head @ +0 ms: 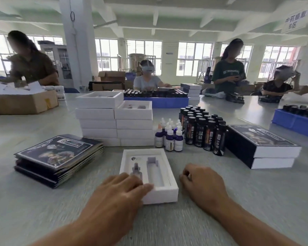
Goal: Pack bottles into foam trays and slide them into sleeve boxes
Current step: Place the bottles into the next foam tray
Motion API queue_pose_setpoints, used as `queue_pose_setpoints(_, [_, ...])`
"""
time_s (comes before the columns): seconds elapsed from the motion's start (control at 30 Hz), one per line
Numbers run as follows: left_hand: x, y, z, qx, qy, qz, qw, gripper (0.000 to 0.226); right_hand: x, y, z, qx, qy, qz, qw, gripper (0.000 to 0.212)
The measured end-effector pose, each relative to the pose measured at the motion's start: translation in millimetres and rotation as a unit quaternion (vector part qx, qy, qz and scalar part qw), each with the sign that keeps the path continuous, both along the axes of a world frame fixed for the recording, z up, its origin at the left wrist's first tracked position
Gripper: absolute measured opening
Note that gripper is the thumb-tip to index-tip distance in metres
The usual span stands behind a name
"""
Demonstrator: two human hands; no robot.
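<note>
Foam tray (149,174) lying lower centre, long axis running up-frame, both cavities empty. Left hand (121,190) being rested on near-left corner, fingers spread. Right hand (201,183) beside right edge, fingers curled, empty. Bottles (201,128) standing upper right, nearer right hand.

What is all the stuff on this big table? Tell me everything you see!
foam tray: one, white, empty, front centre
tray stacks: two, white, behind it
dropper bottles: a small cluster, purple with white tops, centre
dark bottles: a large cluster, black, right of the droppers
flat sleeves: one pile, dark blue, left
packed boxes: two stacked, dark with white ends, right
blue bins: two, far side
cardboard box: one, brown, far left
left hand: on the tray's near corner
right hand: beside the tray, fingers curled
</note>
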State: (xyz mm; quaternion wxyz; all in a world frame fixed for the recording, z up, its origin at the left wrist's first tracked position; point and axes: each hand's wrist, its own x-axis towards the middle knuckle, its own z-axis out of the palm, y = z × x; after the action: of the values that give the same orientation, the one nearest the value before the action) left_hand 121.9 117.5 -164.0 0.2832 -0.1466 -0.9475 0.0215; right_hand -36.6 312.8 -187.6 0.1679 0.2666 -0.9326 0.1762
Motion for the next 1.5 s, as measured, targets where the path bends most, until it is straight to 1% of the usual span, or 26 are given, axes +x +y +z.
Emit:
queue_pose_setpoints(0.03, [0,0,-6,0.003,-0.002,-0.004,1.000,0.052,0,1,0,-0.005,-0.006,-0.002,1.000,0.018])
queue_pose_setpoints(0.07, [-1,-1,-9,0.029,0.003,-0.013,1.000,0.046,0,1,0,-0.013,-0.013,-0.004,1.000,0.018])
queue_pose_setpoints(0.1, [-2,-4,-9,0.086,0.006,-0.015,0.996,0.042,-1,1,0,-0.020,-0.021,-0.008,1.000,0.017])
queue_pose_setpoints(0.13, [-5,-9,-9,0.167,0.011,-0.012,0.986,0.045,-2,1,0,-0.028,-0.030,-0.010,0.999,0.017])
queue_pose_setpoints(0.2, [-15,-24,-7,0.329,0.020,0.006,0.944,0.055,-5,2,1,-0.064,-0.062,-0.017,0.996,0.015])
queue_pose_setpoints(0.23, [-20,-33,-7,0.381,0.023,0.025,0.924,0.057,-8,2,2,-0.094,-0.081,-0.021,0.992,0.013])
queue_pose_setpoints(0.27, [-24,-42,-7,0.406,0.016,0.048,0.913,0.056,-13,2,4,-0.127,-0.102,-0.024,0.986,0.012])
queue_pose_setpoints(0.33, [-28,-57,-11,0.398,-0.033,0.089,0.912,0.052,-27,1,11,-0.189,-0.155,-0.031,0.969,0.011])
queue_pose_setpoints(0.4, [-30,-64,-18,0.366,-0.084,0.111,0.920,0.057,-43,-6,18,-0.232,-0.195,-0.034,0.952,0.009])
queue_pose_setpoints(0.43, [-30,-65,-21,0.355,-0.098,0.110,0.923,0.059,-51,-12,22,-0.243,-0.201,-0.034,0.948,0.016])
queue_pose_setpoints(0.53, [-31,-65,-22,0.342,-0.110,0.092,0.929,0.060,-75,-32,30,-0.249,-0.191,-0.035,0.949,0.050])
queue_pose_setpoints(0.57, [-32,-65,-22,0.342,-0.110,0.089,0.929,0.059,-83,-39,32,-0.250,-0.190,-0.037,0.949,0.057])
queue_pose_setpoints(0.6, [-32,-66,-22,0.342,-0.110,0.087,0.929,0.057,-89,-45,32,-0.254,-0.192,-0.041,0.947,0.059])
queue_pose_setpoints(0.63, [-32,-67,-22,0.342,-0.111,0.085,0.929,0.057,-95,-50,31,-0.255,-0.197,-0.046,0.945,0.056])
queue_pose_setpoints(0.73, [-32,-67,-24,0.327,-0.114,0.077,0.935,0.055,-106,-61,23,-0.251,-0.202,-0.080,0.943,0.036])
queue_pose_setpoints(0.8, [-32,-66,-24,0.318,-0.116,0.075,0.938,0.052,-110,-64,19,-0.248,-0.197,-0.098,0.943,0.032])
queue_pose_setpoints(1.03, [-34,-68,-28,0.317,-0.096,0.052,0.942,0.045,-116,-69,17,-0.238,-0.180,-0.136,0.945,0.029])
queue_pose_setpoints(1.13, [-33,-68,-31,0.315,-0.089,0.041,0.944,0.045,-113,-67,16,-0.250,-0.185,-0.138,0.940,0.025])
queue_pose_setpoints(1.2, [-32,-68,-31,0.299,-0.076,0.034,0.951,0.045,-108,-61,19,-0.268,-0.198,-0.137,0.933,0.029])
queue_pose_setpoints(1.27, [-31,-66,-28,0.285,-0.063,0.031,0.956,0.045,-97,-52,26,-0.294,-0.200,-0.113,0.928,0.030])
queue_pose_setpoints(1.37, [-27,-61,-24,0.254,-0.055,0.015,0.965,0.051,-64,-40,51,-0.322,-0.165,-0.033,0.932,0.019])
queue_pose_setpoints(1.43, [-24,-57,-22,0.264,-0.047,0.005,0.963,0.047,-34,-33,67,-0.297,-0.177,0.037,0.938,0.020])
queue_pose_setpoints(1.5, [-21,-56,-20,0.292,-0.039,0.005,0.956,0.041,-3,-30,75,-0.230,-0.212,0.098,0.945,0.025])
